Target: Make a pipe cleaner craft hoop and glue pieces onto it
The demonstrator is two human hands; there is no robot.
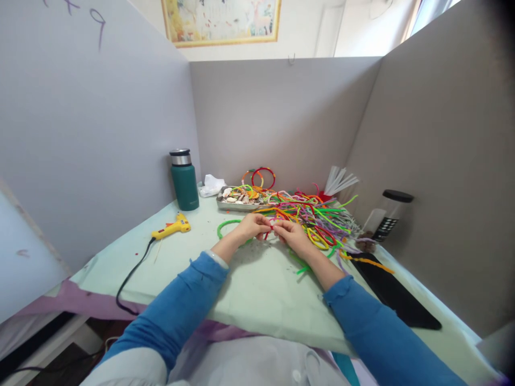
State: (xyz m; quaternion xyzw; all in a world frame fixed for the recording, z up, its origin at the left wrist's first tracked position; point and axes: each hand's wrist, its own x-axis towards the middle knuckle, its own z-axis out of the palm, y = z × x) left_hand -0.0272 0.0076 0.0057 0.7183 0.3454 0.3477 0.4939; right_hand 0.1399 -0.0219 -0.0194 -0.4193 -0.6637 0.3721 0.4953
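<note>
Grey panels (pixel 281 118) on left, right and far sides. Pale-covered table (pixel 273 295) inside. Big heap of fuzzy craft wires (pixel 308 209), mixed colors, far side, right of center. Black slab (pixel 398 295) lies near right. Green bottle (pixel 185 186) upright, far left. Metal tray (pixel 237 206) of small flat bits at far center, touching the heap. Left hand (pixel 254 227) and right hand (pixel 292 236) mid-table, fingertips almost meeting: both pinched nearly closed on one short red wire (pixel 272 228). Yellow glue gun (pixel 171 228) on its side at left, nobody holding it. Green loop (pixel 219 228) partly hidden by left hand.

Step, my read: fine fingertip shaping of the red wire; bend or twist, can't tell. Next move calls for a steady grip one side, small controlled turn the other.
</note>
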